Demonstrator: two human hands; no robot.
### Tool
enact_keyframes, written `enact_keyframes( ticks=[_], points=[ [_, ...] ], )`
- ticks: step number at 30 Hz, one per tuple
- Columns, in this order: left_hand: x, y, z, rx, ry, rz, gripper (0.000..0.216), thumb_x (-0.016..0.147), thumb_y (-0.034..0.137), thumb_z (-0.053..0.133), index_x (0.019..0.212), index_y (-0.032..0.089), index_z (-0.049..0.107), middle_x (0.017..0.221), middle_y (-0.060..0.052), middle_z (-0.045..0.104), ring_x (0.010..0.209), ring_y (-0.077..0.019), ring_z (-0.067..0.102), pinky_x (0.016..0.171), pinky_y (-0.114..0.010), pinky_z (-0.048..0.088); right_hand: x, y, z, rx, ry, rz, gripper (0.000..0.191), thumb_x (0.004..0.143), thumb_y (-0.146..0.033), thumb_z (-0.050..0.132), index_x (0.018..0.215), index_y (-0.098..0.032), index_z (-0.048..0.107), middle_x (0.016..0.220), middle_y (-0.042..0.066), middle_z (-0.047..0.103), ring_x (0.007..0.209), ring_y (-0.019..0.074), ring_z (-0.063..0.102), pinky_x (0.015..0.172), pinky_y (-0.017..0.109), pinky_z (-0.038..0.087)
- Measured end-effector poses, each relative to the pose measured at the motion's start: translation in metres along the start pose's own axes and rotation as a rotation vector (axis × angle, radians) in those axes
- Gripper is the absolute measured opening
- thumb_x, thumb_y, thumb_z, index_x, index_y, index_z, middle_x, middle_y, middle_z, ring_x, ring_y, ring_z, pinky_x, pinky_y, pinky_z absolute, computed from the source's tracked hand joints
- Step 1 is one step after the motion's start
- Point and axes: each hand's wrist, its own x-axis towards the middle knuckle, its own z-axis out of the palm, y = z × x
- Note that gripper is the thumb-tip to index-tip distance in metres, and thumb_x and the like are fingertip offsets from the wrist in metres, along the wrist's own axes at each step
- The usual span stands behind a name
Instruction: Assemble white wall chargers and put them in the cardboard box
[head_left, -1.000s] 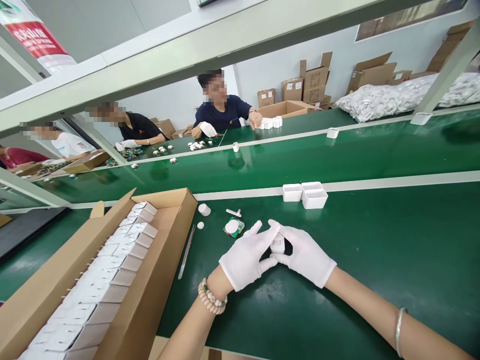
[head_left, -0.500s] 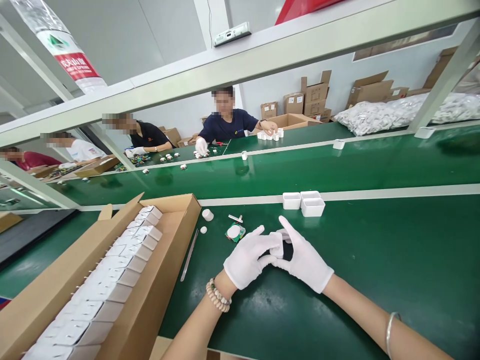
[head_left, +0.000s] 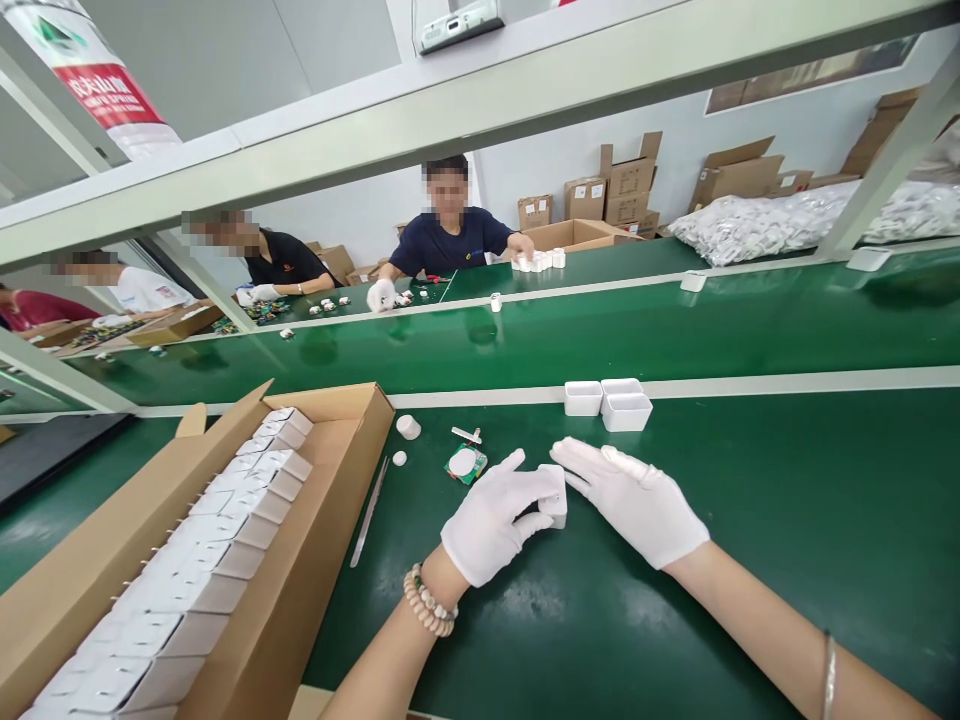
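Observation:
Both my hands wear white gloves over the green table. My left hand is closed on a small white plastic part, gripped between thumb and fingers and resting on the table. My right hand lies just right of that part with its fingers stretched out flat and nothing in it. Just beyond my left hand lie a green circuit board with a white disc, a small white piece and two white caps.
An open cardboard box packed with rows of white parts stands at the left, and a metal tweezer lies beside it. White trays sit by the conveyor belt. Several people work across the belt. Cartons and bagged white parts line the back.
My right hand has let go of the white part and moved to the right, opening flat. My left hand keeps the part. The camera view shifted slightly.

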Motion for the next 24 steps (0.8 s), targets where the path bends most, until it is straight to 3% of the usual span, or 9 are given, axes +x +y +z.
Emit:
enact_keyframes(
  ticks=[3, 5, 7, 10, 14, 18, 21, 24],
  points=[
    [-0.001, 0.001, -0.001, -0.011, -0.027, -0.015, 0.009, 0.088, 0.018, 0.053, 0.081, 0.019, 0.049, 0.08, 0.006, 0.057, 0.07, -0.0068, 0.05, 0.115, -0.042, 0.016, 0.001, -0.006, -0.002, 0.169, 0.03, 0.044, 0.058, 0.089, 0.004, 0.024, 0.126, -0.031, 0.053, 0.136, -0.007, 0.051, 0.132, 0.011, 0.037, 0.113, 0.046, 0.016],
    [-0.003, 0.0, -0.001, -0.023, -0.018, -0.011, 0.011, 0.083, 0.017, 0.06, 0.085, 0.019, 0.05, 0.085, 0.006, 0.058, 0.075, -0.0075, 0.052, 0.115, -0.041, 0.013, 0.002, -0.012, -0.002, 0.567, 0.089, 0.145, 0.044, 0.09, -0.005, 0.036, 0.113, -0.028, 0.065, 0.128, -0.004, 0.06, 0.131, 0.0119, 0.04, 0.113, 0.038, 0.021],
    [-0.003, -0.001, 0.0, -0.024, -0.021, -0.009, 0.015, 0.081, 0.015, 0.063, 0.087, 0.02, 0.049, 0.085, 0.007, 0.056, 0.076, -0.0072, 0.051, 0.116, -0.04, 0.012, 0.003, -0.016, -0.002, 0.98, 0.16, 0.261, 0.026, 0.09, -0.018, 0.049, 0.104, -0.024, 0.07, 0.119, 0.002, 0.067, 0.126, 0.0174, 0.048, 0.111, 0.037, 0.031],
    [-0.002, 0.0, -0.001, -0.009, -0.05, -0.013, 0.016, 0.082, 0.012, 0.061, 0.084, 0.02, 0.047, 0.081, 0.009, 0.054, 0.071, -0.0061, 0.046, 0.116, -0.037, 0.011, 0.004, -0.018, 0.001, 1.256, 0.291, 0.458, 0.022, 0.084, -0.033, 0.064, 0.1, -0.022, 0.072, 0.109, 0.006, 0.072, 0.111, 0.0229, 0.062, 0.105, 0.039, 0.043],
    [0.001, 0.004, -0.004, 0.004, -0.066, -0.024, 0.02, 0.082, 0.009, 0.058, 0.078, 0.019, 0.041, 0.079, 0.01, 0.053, 0.066, -0.0055, 0.04, 0.116, -0.036, 0.009, 0.006, -0.016, 0.0, 1.255, 0.421, 0.642, 0.027, 0.068, -0.033, 0.08, 0.091, -0.019, 0.074, 0.1, 0.006, 0.074, 0.094, 0.0234, 0.069, 0.102, 0.04, 0.047],
    [0.001, 0.006, -0.005, 0.004, -0.077, -0.03, 0.022, 0.083, 0.008, 0.057, 0.077, 0.019, 0.039, 0.081, 0.011, 0.055, 0.066, -0.0051, 0.041, 0.116, -0.035, 0.007, 0.007, -0.016, 0.0, 1.182, 0.432, 0.619, 0.032, 0.058, -0.035, 0.085, 0.082, -0.016, 0.074, 0.099, 0.007, 0.073, 0.086, 0.0238, 0.07, 0.094, 0.041, 0.052],
    [-0.001, 0.004, -0.004, 0.001, -0.075, -0.033, 0.02, 0.084, 0.009, 0.057, 0.077, 0.019, 0.04, 0.082, 0.011, 0.056, 0.068, -0.0049, 0.043, 0.116, -0.035, 0.007, 0.007, -0.017, 0.001, 1.147, 0.455, 0.61, 0.028, 0.059, -0.036, 0.085, 0.071, -0.016, 0.069, 0.085, 0.005, 0.073, 0.081, 0.0227, 0.07, 0.091, 0.042, 0.053],
    [-0.002, 0.001, -0.002, -0.003, -0.066, -0.023, 0.016, 0.084, 0.011, 0.057, 0.08, 0.019, 0.043, 0.082, 0.01, 0.056, 0.07, -0.0051, 0.047, 0.116, -0.035, 0.009, 0.006, -0.019, 0.002, 1.07, 0.499, 0.577, 0.031, 0.061, -0.035, 0.084, 0.081, -0.019, 0.067, 0.083, 0.002, 0.072, 0.082, 0.0215, 0.069, 0.094, 0.044, 0.05]
  ],
)
